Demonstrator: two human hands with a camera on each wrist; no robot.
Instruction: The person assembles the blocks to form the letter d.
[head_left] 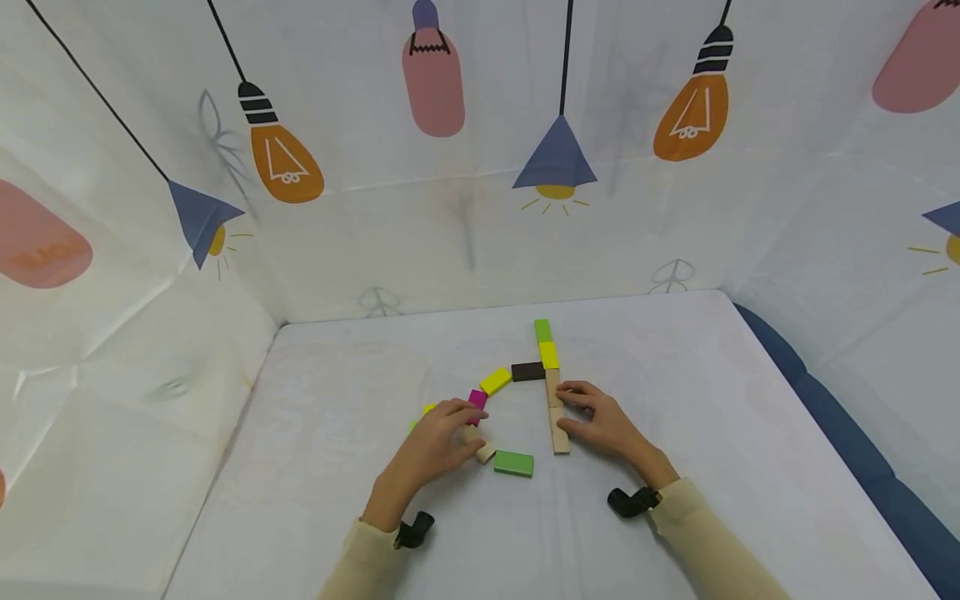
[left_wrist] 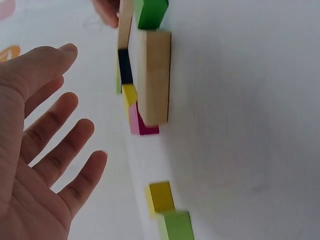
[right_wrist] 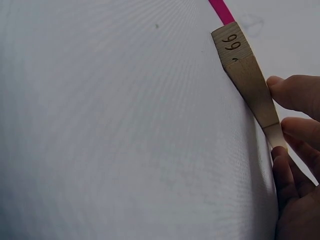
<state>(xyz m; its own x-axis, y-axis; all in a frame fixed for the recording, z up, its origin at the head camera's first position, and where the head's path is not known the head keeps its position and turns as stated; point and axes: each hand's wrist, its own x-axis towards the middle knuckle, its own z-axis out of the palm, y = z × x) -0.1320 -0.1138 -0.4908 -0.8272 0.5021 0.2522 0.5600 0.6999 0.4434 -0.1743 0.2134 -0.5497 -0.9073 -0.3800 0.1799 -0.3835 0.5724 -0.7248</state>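
Note:
My left hand (head_left: pixel 431 446) hovers over the curved part of a block row, fingers spread and slightly bent, holding nothing. Below it are a plain wooden block (head_left: pixel 486 452) and a magenta block (head_left: pixel 477 400). In the left wrist view, the wooden block (left_wrist: pixel 157 75) lies beside the fingers, apart from them. My right hand (head_left: pixel 607 421) touches the straight row of blocks from its right side. Its thumb is at the nearer plain block (head_left: pixel 558 437), other fingertips at the farther plain block (head_left: pixel 552 386). The right wrist view shows fingertips (right_wrist: pixel 282 90) against the side of a block marked 66 (right_wrist: pixel 242 65).
A yellow block (head_left: pixel 549 355) and a light green block (head_left: pixel 543 330) extend the straight row. A dark block (head_left: pixel 528 372) and another yellow block (head_left: pixel 496 382) curve leftward from it. A green block (head_left: pixel 513 463) lies in front. White patterned cloth (head_left: pixel 480 225) hangs behind the table.

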